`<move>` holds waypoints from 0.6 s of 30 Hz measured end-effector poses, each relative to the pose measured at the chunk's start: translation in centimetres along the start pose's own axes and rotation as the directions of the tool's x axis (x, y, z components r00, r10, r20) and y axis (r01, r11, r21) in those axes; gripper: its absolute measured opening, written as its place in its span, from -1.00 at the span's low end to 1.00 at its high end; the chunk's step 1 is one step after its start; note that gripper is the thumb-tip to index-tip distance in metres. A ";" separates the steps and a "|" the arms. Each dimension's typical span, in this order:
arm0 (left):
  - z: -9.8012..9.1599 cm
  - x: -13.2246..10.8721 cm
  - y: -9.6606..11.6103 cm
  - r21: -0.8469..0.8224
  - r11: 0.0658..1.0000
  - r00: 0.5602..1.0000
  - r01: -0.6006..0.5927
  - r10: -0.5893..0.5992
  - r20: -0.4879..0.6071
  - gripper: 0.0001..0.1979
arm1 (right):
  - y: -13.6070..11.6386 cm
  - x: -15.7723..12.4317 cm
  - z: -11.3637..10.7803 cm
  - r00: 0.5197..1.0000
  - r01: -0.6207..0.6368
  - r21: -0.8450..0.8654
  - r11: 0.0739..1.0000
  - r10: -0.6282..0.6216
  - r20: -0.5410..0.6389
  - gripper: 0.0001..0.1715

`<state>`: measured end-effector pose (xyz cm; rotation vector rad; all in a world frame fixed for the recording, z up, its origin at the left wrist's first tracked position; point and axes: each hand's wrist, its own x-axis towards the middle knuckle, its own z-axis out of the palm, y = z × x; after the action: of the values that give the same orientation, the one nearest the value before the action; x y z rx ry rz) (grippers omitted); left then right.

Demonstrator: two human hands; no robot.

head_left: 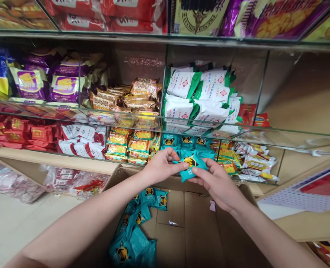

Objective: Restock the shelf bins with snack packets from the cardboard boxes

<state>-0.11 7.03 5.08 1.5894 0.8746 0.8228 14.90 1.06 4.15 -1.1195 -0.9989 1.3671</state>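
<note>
Both my hands hold a small stack of teal snack packets (191, 163) with yellow round logos, just above the far edge of an open cardboard box (181, 219). My left hand (161, 165) pinches the packets from the left. From the right, my right hand (215, 182) grips them with thumb on top. More teal packets (138, 227) lie in the box's left side. Directly behind my hands, a glass-fronted shelf compartment holds a row of the same teal packets (184, 141).
Glass-divided shelves carry white-and-green bags (201, 96), orange-brown packets (128, 100), purple bags (50, 80), red packets (19, 132) and mixed packets (254, 160). Plastic-wrapped red goods (78, 182) lie on the floor at left. A wooden shelf edge (53, 158) runs below the compartments.
</note>
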 end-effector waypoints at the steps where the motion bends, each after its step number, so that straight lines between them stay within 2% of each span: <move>1: 0.1 0.0 0.0 -0.008 1.000 1.000 -0.002 0.002 -0.002 -0.60 | 0.0 -0.1 0.1 1.000 -0.001 0.056 0.998 0.002 -0.004 -0.65; 5: -0.1 -0.1 -0.4 0.038 0.999 0.999 0.007 -0.008 0.040 -0.66 | -0.8 0.0 0.0 0.998 -0.068 0.172 0.983 0.067 0.012 -0.51; 7: -0.6 0.1 -0.9 0.153 0.986 0.998 -0.061 0.056 0.032 -0.72 | -1.3 0.8 -0.9 0.995 -0.051 0.172 0.984 0.065 -0.076 -0.51; 9: -1.1 0.5 -1.6 0.302 0.944 0.991 -0.130 0.135 0.007 -0.78 | -1.7 2.1 -2.2 0.983 -0.001 0.094 0.996 0.018 -0.180 -0.56; 11: -1.5 0.8 -2.4 0.426 0.891 0.984 -0.157 0.175 -0.004 -0.84 | -1.6 3.9 -3.4 0.968 0.065 -0.109 0.992 -0.089 -0.236 -0.63; 13: -1.7 1.1 -3.1 0.494 0.854 0.983 -0.165 0.182 0.013 -0.86 | -1.2 5.6 -4.1 0.941 0.143 -0.386 0.912 -0.246 -0.233 -0.68; 15: -1.7 1.1 -3.5 0.536 0.823 0.979 -0.189 0.198 0.041 -0.86 | -0.9 7.1 -4.1 0.915 0.178 -0.625 0.760 -0.362 -0.180 -0.67; 18: -1.5 0.8 -3.6 0.594 0.770 0.970 -0.232 0.232 0.078 -0.84 | -1.0 8.7 -3.5 0.914 0.166 -0.804 0.570 -0.395 -0.091 -0.65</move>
<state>-1.42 8.96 1.88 2.2980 1.0135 0.7507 18.45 9.73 3.55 -1.6365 -1.5666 0.4376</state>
